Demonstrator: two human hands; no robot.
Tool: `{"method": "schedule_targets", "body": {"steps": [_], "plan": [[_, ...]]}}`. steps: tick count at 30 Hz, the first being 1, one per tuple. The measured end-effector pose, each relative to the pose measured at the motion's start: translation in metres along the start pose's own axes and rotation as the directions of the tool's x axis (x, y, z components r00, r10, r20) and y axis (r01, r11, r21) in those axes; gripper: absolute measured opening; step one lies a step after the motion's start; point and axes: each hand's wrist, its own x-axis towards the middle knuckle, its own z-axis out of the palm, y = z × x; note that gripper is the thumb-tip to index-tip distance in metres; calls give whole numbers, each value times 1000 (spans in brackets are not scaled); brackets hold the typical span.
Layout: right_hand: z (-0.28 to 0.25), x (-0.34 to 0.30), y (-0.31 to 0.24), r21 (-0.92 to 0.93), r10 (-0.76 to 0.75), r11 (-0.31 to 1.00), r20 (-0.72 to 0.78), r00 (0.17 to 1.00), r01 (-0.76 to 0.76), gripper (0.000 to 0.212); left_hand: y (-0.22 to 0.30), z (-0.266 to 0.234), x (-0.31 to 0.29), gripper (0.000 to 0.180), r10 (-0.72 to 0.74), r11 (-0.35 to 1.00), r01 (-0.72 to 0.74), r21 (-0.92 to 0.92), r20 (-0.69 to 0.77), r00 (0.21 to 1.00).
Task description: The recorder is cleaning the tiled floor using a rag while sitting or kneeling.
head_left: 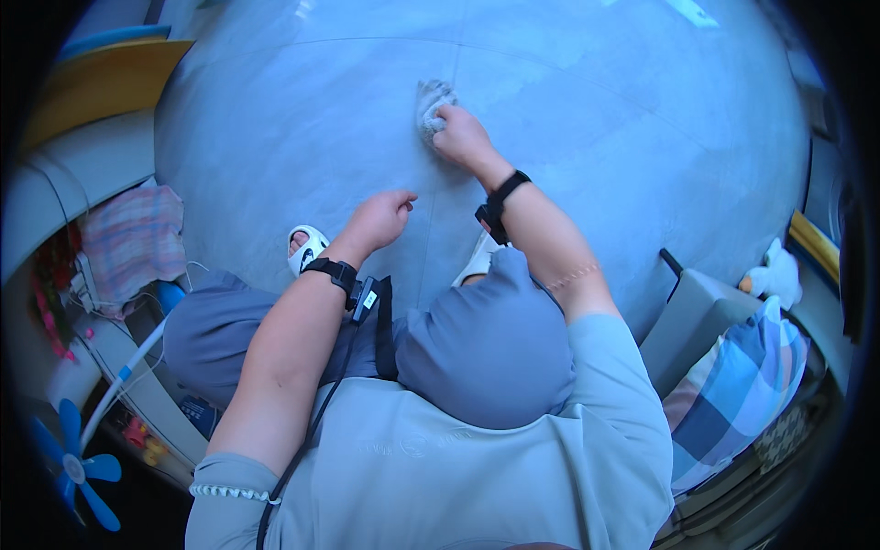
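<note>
My right hand (464, 139) is closed on a crumpled grey-and-white rag (434, 99), held out in front of me at the smooth grey-blue floor (568, 119). The rag's far end sticks out past my fingers; the part under my palm is hidden. Nearer to my body and further left, my left hand (378, 222) is curled into a loose fist, its front finger a little forward. Nothing shows in it, and it is above the floor between my knees. Both wrists wear black straps with small devices.
White sandals (310, 247) are on my feet. To the left are a plaid cloth (134, 236), loose cables and a blue-bladed fan (75, 469). On the right stand a grey box (694, 316), a checked pillow (738, 390) and a white plush toy (779, 275).
</note>
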Motion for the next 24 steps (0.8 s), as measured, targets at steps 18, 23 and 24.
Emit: {"method": "schedule_targets", "body": {"steps": [18, 23, 24], "plan": [[-96, 46, 102, -412, -24, 881, -529, 848, -232, 50, -82, 57, -32, 34, -313, 893, 154, -424, -337, 888], [-18, 67, 10, -533, -295, 833, -194, 936, 152, 33, -64, 52, -24, 34, -235, 912, 110, -396, -283, 930], [-3, 63, 3, -507, -329, 838, -173, 928, 203, 27, -59, 49, -19, 34, -218, 917, 110, -382, -249, 944]]}}
